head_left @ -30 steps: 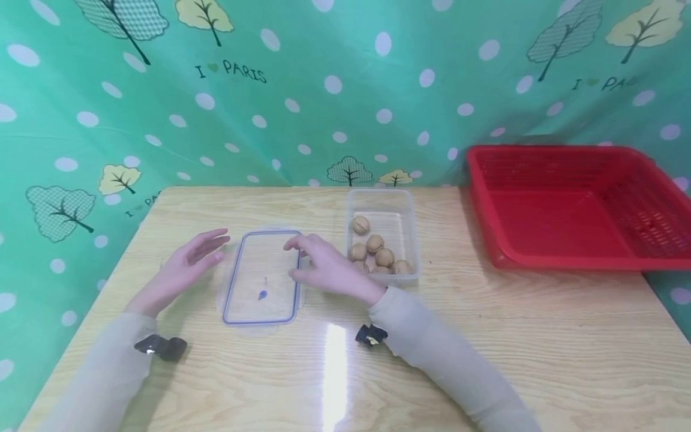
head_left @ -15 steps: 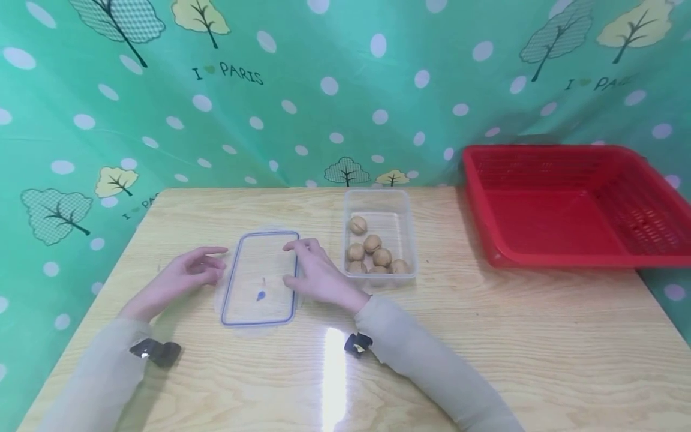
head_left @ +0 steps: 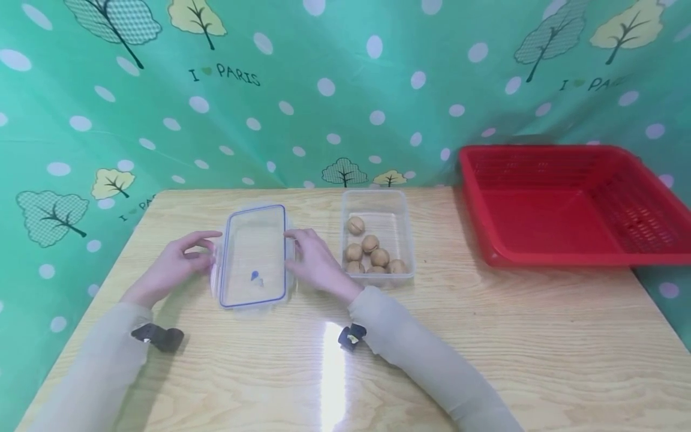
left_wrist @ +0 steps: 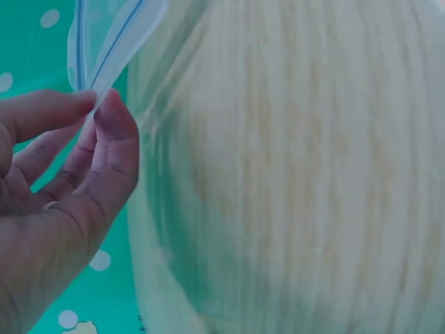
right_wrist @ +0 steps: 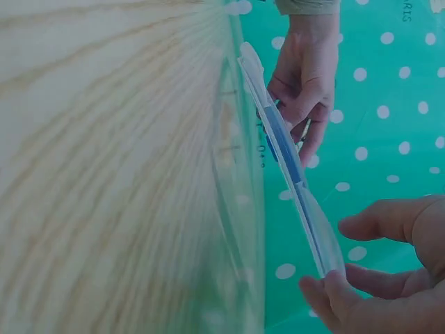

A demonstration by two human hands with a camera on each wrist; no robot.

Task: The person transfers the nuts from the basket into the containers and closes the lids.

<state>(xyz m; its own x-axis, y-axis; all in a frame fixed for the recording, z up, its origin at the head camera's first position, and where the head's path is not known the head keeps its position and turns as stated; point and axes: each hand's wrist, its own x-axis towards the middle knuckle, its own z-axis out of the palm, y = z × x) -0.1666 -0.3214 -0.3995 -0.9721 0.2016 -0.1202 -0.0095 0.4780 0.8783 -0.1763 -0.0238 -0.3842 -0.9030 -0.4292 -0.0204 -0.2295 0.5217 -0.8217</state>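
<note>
A clear plastic lid [head_left: 243, 246] with a blue seal is held slightly above the wooden table in the head view. By its left edge my left hand [head_left: 178, 264] pinches it between thumb and fingers, as the left wrist view also shows. My right hand [head_left: 320, 261] has its fingertips at the lid's right edge. In the right wrist view the lid [right_wrist: 281, 146] is seen nearly edge-on, with fingers of the right hand [right_wrist: 389, 278] gripping its near end. To the lid's right stands a clear plastic box [head_left: 391, 225] containing several walnuts [head_left: 370, 243].
A large red plastic basket [head_left: 540, 219] stands at the table's back right. Behind the wooden table [head_left: 432, 336] hangs a green dotted curtain [head_left: 345, 48].
The lid, lying flat before, has come up off the table and shifted slightly away from me. Both hands have closed in on its side edges.
</note>
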